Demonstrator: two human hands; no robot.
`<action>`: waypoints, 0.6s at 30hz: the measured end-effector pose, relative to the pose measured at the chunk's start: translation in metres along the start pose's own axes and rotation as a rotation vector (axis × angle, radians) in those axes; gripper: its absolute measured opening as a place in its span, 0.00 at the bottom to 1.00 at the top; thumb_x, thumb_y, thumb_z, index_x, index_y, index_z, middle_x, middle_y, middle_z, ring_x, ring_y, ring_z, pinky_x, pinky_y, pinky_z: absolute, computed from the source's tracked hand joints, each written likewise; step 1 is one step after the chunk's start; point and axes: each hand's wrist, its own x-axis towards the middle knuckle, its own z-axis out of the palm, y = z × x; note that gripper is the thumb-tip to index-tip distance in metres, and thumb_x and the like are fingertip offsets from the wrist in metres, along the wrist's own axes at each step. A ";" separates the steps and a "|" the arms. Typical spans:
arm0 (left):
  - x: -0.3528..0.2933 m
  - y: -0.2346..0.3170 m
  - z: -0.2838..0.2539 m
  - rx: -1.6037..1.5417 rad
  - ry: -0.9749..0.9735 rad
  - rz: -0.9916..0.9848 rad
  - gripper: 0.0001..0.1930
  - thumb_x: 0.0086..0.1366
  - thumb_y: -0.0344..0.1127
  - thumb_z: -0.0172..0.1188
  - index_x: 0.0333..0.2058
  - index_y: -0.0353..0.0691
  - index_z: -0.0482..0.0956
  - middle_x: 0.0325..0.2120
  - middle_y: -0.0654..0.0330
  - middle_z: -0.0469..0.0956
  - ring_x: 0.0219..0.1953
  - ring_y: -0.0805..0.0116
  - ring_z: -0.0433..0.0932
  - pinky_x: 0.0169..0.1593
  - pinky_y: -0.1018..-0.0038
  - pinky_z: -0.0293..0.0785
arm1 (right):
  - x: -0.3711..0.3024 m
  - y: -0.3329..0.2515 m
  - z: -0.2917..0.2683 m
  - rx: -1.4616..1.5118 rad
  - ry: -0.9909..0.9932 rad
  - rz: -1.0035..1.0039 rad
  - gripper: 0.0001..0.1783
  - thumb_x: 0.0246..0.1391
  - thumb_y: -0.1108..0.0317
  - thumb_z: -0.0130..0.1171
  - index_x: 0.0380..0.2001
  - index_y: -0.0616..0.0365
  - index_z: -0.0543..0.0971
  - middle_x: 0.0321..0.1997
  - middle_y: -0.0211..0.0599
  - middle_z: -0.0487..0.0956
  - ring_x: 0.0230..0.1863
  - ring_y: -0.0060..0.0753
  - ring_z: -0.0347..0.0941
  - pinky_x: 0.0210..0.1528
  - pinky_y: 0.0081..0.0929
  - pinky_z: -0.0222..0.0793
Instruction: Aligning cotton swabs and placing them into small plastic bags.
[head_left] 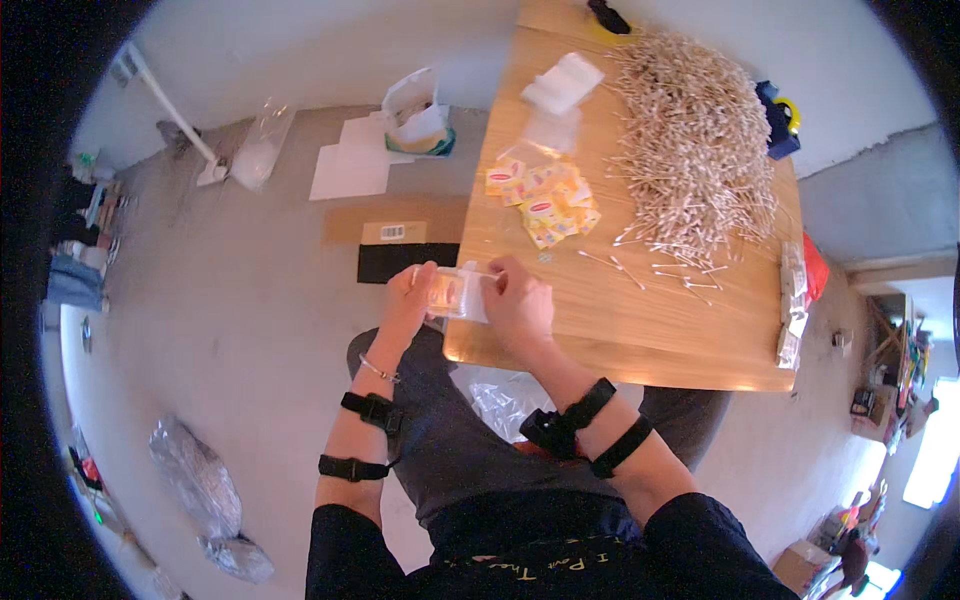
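clear plastic bag (458,292), pinched between left hand (408,298), right hand (518,302)

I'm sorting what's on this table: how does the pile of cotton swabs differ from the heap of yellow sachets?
The pile of cotton swabs is far larger than the heap of yellow sachets, covering much of the wooden table. The swabs are thin pale sticks; the sachets are flat yellow squares with red marks. The swabs lie toward the table's right side, with strays trailing off; the sachets sit nearer its left edge. Both lie loose and untouched by the hands.
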 end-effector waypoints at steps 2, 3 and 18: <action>0.003 -0.006 -0.004 0.114 0.050 0.027 0.21 0.68 0.51 0.51 0.26 0.38 0.73 0.17 0.70 0.69 0.21 0.80 0.68 0.25 0.78 0.66 | 0.002 0.020 -0.028 -0.241 0.319 -0.141 0.13 0.46 0.67 0.62 0.37 0.56 0.77 0.34 0.44 0.76 0.39 0.46 0.73 0.43 0.40 0.69; 0.009 -0.026 -0.020 0.106 0.048 0.023 0.20 0.68 0.50 0.52 0.30 0.36 0.74 0.21 0.67 0.72 0.25 0.79 0.70 0.30 0.78 0.68 | 0.006 0.034 -0.042 -0.332 0.386 -0.167 0.15 0.45 0.67 0.62 0.39 0.55 0.77 0.38 0.43 0.74 0.43 0.46 0.69 0.46 0.41 0.66; -0.033 0.042 0.132 0.627 0.074 0.671 0.13 0.54 0.26 0.61 0.40 0.36 0.75 0.36 0.52 0.74 0.39 0.53 0.73 0.43 0.64 0.71 | -0.001 0.110 -0.106 -0.305 0.450 -0.191 0.12 0.45 0.64 0.64 0.36 0.46 0.80 0.41 0.32 0.71 0.46 0.43 0.65 0.47 0.42 0.61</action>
